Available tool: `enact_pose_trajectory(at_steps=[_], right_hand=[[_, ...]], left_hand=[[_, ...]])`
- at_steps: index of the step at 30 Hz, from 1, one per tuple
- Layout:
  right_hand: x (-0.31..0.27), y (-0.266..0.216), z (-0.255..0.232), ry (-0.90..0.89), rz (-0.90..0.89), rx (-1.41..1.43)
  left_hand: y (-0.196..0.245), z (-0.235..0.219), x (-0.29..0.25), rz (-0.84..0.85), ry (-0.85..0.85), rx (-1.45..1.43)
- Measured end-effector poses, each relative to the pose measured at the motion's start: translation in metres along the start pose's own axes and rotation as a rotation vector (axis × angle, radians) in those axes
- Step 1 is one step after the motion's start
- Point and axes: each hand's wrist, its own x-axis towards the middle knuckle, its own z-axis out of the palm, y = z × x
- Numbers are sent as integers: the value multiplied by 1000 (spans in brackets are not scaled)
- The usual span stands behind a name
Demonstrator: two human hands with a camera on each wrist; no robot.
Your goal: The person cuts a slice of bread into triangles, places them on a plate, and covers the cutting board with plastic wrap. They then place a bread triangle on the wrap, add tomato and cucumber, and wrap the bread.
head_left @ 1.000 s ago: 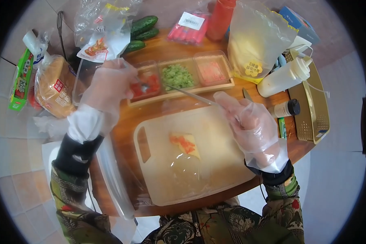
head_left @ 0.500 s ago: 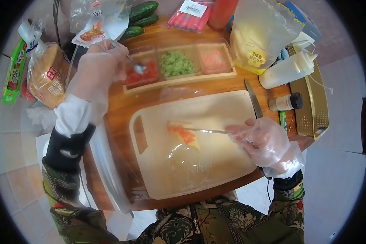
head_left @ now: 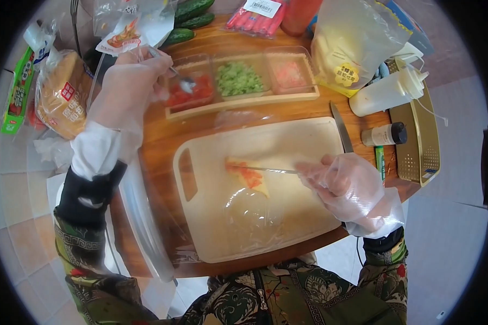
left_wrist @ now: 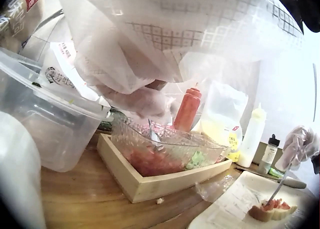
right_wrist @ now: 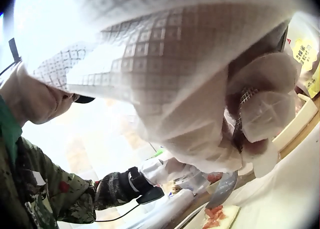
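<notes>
The left hand (head_left: 129,89), in a clear plastic glove, pinches a metal spoon (head_left: 187,84) whose bowl hangs over the compartment of chopped red food (head_left: 192,96). In the left wrist view that spoon (left_wrist: 154,134) dips into the clear container. The right hand (head_left: 355,189), also gloved, grips a thin metal utensil (head_left: 279,171); its blade (right_wrist: 222,189) reaches the red pieces in the right wrist view. Those pieces lie on a small slice of bread (head_left: 260,185) on the white cutting board (head_left: 303,216).
Chopped green (head_left: 238,79) and pale pink food (head_left: 288,73) fill the other compartments. A knife (head_left: 341,127) lies beside the board's right edge. A squeeze bottle (head_left: 382,96), shaker (head_left: 382,135) and basket (head_left: 417,146) stand right; bagged bread (head_left: 65,100) and cucumbers (head_left: 192,11) lie left and behind.
The right hand has come down and toward the person, bringing its utensil from near the tray to the bread slice. The left hand stays by the red food with the spoon, slightly shifted.
</notes>
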Motion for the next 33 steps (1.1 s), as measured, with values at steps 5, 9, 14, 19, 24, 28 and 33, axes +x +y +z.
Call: enact_pose_trajectory(at_steps=[5, 9, 14, 19, 24, 28, 33], right_hand=[[-2, 1, -3, 77, -11, 67], [7, -9, -10, 48, 6, -79], [10, -10, -7, 57, 8, -187], [10, -9, -6, 62, -3, -273], [7, -7, -11, 37, -36, -281], [6, -7, -10, 78, -27, -270], [2, -6, -13, 73, -20, -264]], left_hand=[[1, 2, -3, -32, 31, 10], [4, 3, -5, -20, 31, 12], [3, 2, -3, -23, 14, 10], [2, 3, -4, -15, 31, -12], [2, 1, -3, -13, 4, 26], [1, 1, -1, -9, 5, 28], [-1, -1, 0, 2, -15, 7]])
